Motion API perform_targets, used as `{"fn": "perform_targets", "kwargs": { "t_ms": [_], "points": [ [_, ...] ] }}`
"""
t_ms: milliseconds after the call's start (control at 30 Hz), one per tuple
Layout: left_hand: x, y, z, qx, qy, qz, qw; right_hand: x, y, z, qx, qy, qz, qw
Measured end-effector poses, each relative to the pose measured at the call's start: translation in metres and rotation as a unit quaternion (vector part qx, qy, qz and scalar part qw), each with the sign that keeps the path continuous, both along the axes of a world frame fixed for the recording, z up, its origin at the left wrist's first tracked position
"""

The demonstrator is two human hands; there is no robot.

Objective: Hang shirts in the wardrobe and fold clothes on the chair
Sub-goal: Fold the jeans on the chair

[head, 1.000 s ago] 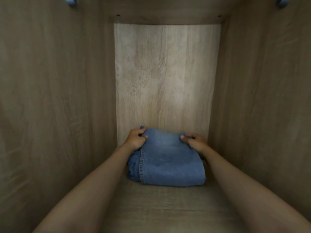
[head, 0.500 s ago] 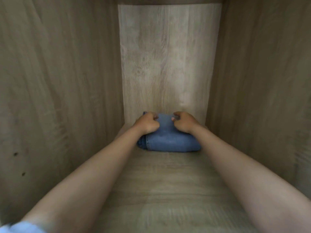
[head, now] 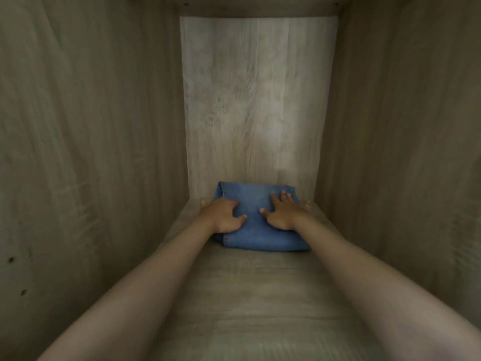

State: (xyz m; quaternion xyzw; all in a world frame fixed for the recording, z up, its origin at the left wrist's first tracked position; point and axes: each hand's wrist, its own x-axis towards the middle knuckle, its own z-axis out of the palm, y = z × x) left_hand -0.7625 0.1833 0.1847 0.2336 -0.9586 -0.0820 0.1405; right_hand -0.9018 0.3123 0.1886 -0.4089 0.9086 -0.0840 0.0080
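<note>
Looking down from the head camera, both bare forearms reach deep into a wooden wardrobe compartment [head: 104,152]. Folded blue jeans [head: 256,237] lie on the wardrobe shelf [head: 247,295], at its rear edge against the pale back panel [head: 257,100], about midway between the two side walls. The left hand [head: 224,214] lies flat on the left part of the denim, fingers spread and straight, pressing down. The right hand [head: 282,212] lies likewise flat on the right part, fingers extended toward the back panel, gripping nothing.
</note>
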Motion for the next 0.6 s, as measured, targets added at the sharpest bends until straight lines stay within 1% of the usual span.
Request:
{"fn": "perform_targets", "kwargs": {
  "t_ms": [100,200,267,333,433,533,600],
  "points": [
    [-0.018,-0.01,0.013,-0.025,0.022,-0.002,0.999,-0.018,-0.02,0.013,-0.055,0.04,0.03,0.997],
    [-0.046,-0.025,0.02,-0.031,0.026,-0.009,0.999,-0.043,-0.039,0.01,-0.041,0.048,0.042,0.997],
    [-0.06,-0.036,0.014,-0.019,-0.013,0.007,1.0,-0.059,-0.048,-0.004,-0.011,0.027,0.028,0.999],
    [-0.07,-0.047,0.0,0.004,-0.051,0.032,0.998,-0.071,-0.056,-0.017,-0.001,0.002,-0.004,1.0],
    [-0.076,-0.054,-0.015,0.02,-0.062,0.053,0.996,-0.076,-0.064,-0.02,0.008,-0.013,-0.048,0.999],
    [-0.078,-0.052,-0.009,-0.006,-0.082,0.062,0.995,-0.07,-0.062,-0.019,-0.027,0.005,-0.044,0.999],
    [-0.074,-0.04,0.001,-0.039,-0.055,0.06,0.996,-0.058,-0.052,-0.011,-0.038,0.047,-0.051,0.997]
  ]
}}
